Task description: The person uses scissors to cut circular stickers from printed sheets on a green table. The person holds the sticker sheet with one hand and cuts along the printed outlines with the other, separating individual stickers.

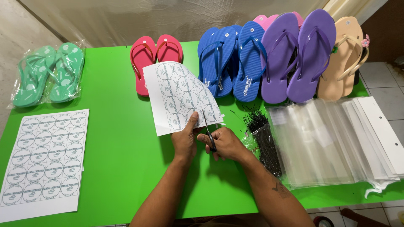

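As scissors (209,133) cut, bagged green sandals (48,73)

Both hands raised together, left hand (185,141) pinching, right hand (225,143) gripping

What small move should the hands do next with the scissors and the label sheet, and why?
Probably close the scissors in the right hand and advance the cut upward. The blades sit at the lower edge of the label sheet, between round labels, and the left hand pinches that edge steady.
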